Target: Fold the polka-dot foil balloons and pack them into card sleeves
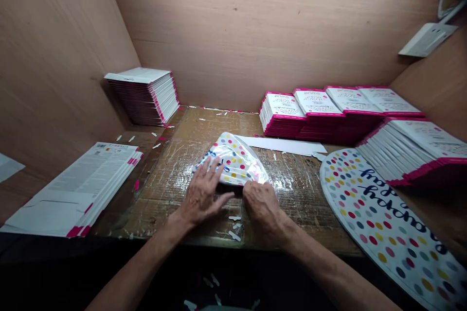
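Observation:
A folded foil balloon (237,158), white with coloured dots, lies on the cardboard-covered table in front of me. My left hand (204,187) rests flat on its left part, fingers spread and thumb apart. My right hand (260,199) is closed in a fist at the balloon's near right edge and pinches it there; the fingertips are hidden. A white paper strip (284,145) lies just behind the balloon. To the right, a flat round foil balloon (386,223) with the same dots and dark blue lettering hangs over the table's front edge.
Stacks of pink-edged printed packets (317,107) line the back right, with another stack (142,95) at the back left. Flat printed sleeves (73,189) lie front left. Small paper scraps (234,235) are scattered about. Wooden walls (255,24) enclose the table.

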Demonstrator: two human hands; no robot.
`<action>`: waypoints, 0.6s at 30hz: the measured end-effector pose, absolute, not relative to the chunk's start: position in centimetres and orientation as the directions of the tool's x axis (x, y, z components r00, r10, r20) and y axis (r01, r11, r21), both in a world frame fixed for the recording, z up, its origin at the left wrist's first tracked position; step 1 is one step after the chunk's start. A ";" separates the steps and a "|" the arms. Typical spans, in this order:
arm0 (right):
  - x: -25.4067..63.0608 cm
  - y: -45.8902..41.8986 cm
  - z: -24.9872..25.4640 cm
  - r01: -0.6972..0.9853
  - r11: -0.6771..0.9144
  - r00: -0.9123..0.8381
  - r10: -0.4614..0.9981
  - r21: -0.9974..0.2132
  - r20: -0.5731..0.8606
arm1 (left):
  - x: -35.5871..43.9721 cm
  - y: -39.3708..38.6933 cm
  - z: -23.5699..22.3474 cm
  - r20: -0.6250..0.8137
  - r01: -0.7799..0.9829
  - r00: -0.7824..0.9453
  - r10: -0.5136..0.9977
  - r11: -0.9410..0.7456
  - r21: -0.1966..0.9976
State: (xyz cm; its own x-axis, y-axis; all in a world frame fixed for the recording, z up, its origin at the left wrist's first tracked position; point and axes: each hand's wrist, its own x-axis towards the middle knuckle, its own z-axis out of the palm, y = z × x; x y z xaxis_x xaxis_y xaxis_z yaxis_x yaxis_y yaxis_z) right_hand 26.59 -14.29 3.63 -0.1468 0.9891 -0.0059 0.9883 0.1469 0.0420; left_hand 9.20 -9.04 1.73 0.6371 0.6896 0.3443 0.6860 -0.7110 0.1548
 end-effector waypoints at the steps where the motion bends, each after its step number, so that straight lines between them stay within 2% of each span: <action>1: 25.5 -15.2 3.8 0.983 0.185 -0.185 0.982 -0.004 -0.020 | 9.0 -10.0 1.6 0.400 0.625 0.677 0.618 -0.769 0.131; 3: 24.2 -17.1 4.7 0.953 0.278 -0.285 0.958 -0.116 -0.044 | 8.1 -11.6 1.0 0.472 0.544 0.715 0.516 -0.834 0.088; 6: 25.0 -19.3 5.9 0.825 0.495 -0.517 0.856 -0.272 -0.011 | 5.8 -12.4 -0.5 0.551 0.519 0.673 0.493 -0.846 0.123; 8: 27.1 -19.8 5.7 0.707 0.636 -0.648 0.758 -0.310 0.076 | 3.9 -12.6 -1.1 0.592 0.501 0.625 0.509 -0.843 0.197; 10: 29.0 -19.4 4.6 0.662 0.694 -0.688 0.713 -0.285 0.139 | 2.2 -12.9 -1.1 0.617 0.500 0.571 0.541 -0.826 0.262; 13: 29.7 -17.8 2.5 0.688 0.656 -0.628 0.753 -0.309 0.198 | 1.0 -13.8 -0.7 0.593 0.537 0.513 0.621 -0.771 0.343; 16: 28.1 -16.2 1.5 0.727 0.501 -0.437 0.865 -0.470 0.246 | 1.2 -14.6 -0.7 0.545 0.581 0.401 0.737 -0.664 0.471; 18: 26.9 -15.4 1.4 0.730 0.340 -0.248 0.940 -0.593 0.234 | 1.6 -14.7 -1.0 0.501 0.628 0.248 0.829 -0.531 0.569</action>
State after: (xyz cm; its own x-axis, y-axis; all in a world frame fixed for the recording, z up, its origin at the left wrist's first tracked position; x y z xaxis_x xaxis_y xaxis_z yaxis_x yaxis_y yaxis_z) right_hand 26.91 -15.36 1.41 -0.2477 0.9400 0.2345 0.7299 0.3402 -0.5929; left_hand 1.63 -14.74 -1.00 0.2479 0.8292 0.5009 0.6278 -0.5313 0.5688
